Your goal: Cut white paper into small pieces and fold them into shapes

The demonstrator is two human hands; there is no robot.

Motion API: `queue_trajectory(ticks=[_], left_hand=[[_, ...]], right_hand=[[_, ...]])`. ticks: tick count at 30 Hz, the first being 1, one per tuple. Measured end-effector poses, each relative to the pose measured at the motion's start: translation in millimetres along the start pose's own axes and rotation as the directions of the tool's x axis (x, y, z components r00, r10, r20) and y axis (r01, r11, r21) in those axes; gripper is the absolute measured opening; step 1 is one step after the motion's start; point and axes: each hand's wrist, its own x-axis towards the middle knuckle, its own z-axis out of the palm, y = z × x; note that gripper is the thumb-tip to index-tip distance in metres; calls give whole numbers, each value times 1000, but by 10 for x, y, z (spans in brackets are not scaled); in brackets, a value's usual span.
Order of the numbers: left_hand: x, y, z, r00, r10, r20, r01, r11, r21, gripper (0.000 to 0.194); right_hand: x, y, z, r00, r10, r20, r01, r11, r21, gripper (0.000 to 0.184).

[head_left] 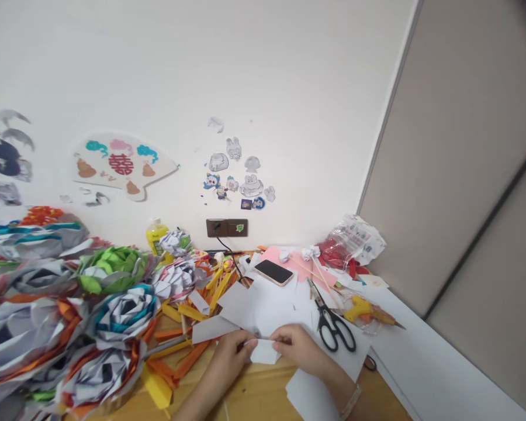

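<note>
My left hand (228, 354) and my right hand (300, 348) meet over the wooden table (254, 397). Both pinch a small folded piece of white paper (265, 352) between their fingertips, the left on its left edge, the right on its upper right edge. More white sheets (263, 304) lie just beyond the hands. Black-handled scissors (331, 321) rest on the paper to the right of my right hand. A bracelet sits on my right wrist.
Large paper flowers (70, 316) in white, green, orange and blue crowd the left side. Orange and yellow paper strips (179, 351) lie beside them. A phone (274, 272), a yellow glue gun (368, 310), wooden sticks, a plastic bag (355, 242) and a yellow bottle (156, 234) sit toward the wall.
</note>
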Motion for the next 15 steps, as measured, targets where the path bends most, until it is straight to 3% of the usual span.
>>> queue_trajectory(ticks=[6, 15], left_hand=[[20, -15, -19, 998, 12, 56, -6, 993, -118, 38], [28, -22, -10, 994, 57, 98, -43, 989, -140, 41]], right_hand=[[-7, -38, -61, 993, 65, 99, -73, 993, 88, 22], [15, 18, -143, 978, 89, 187, -112, 987, 116, 25]])
